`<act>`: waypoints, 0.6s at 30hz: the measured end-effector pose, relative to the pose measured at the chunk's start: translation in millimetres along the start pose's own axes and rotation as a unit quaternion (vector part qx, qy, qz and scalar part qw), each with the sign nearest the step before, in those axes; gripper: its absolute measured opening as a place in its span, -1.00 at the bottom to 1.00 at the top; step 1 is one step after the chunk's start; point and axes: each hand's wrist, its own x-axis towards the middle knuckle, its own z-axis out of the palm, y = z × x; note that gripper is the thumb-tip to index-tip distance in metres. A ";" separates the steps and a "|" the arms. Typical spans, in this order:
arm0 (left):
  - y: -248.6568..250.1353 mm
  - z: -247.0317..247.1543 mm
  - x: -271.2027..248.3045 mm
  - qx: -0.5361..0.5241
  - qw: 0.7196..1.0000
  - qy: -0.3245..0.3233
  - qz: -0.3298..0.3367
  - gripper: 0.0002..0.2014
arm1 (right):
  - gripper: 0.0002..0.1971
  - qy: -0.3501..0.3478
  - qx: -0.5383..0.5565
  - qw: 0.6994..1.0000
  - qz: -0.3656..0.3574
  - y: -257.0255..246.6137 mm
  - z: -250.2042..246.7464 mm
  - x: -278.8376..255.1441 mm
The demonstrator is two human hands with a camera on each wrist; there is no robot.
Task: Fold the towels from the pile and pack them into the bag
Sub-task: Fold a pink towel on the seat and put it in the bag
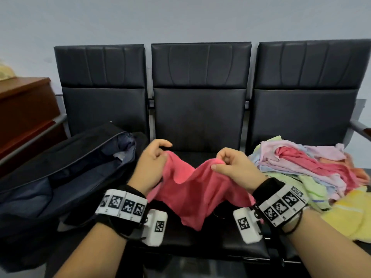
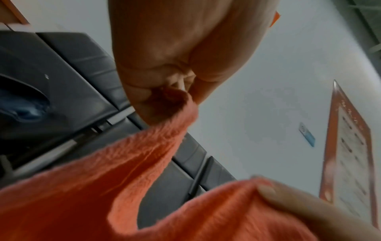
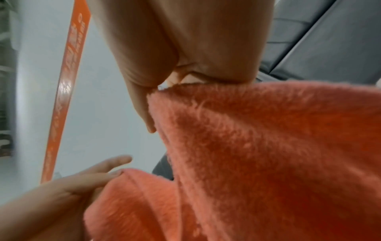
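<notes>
Both hands' fingers pinch the pink towel between open bag and towel pile.

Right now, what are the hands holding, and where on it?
Both hold the pink towel by its top edge: left hand pinches one end, right hand the other, with the middle sagging between them.

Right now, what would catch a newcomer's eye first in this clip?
The pink towel, held up over the middle seat, with the left hand and right hand each pinching its top edge. Next, the pile of pastel towels on the right seat and the open dark bag on the left.
</notes>
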 end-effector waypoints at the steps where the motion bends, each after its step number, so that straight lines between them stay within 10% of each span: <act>1: 3.9 10.0 -3.1 0.017 0.999 -0.034 0.017 -0.66 | -0.74 -0.011 0.001 1.000 -0.006 -2.4 2.9 0.1; 9: 16.2 52.0 -17.8 0.036 0.973 -0.226 0.036 -0.72 | -0.93 -0.078 -0.016 0.997 -0.021 -14.2 6.0 -11.5; 18: 7.1 53.2 -13.8 0.088 0.991 -0.083 0.059 -0.88 | -0.87 -0.059 -0.025 0.998 0.019 9.5 2.8 -23.2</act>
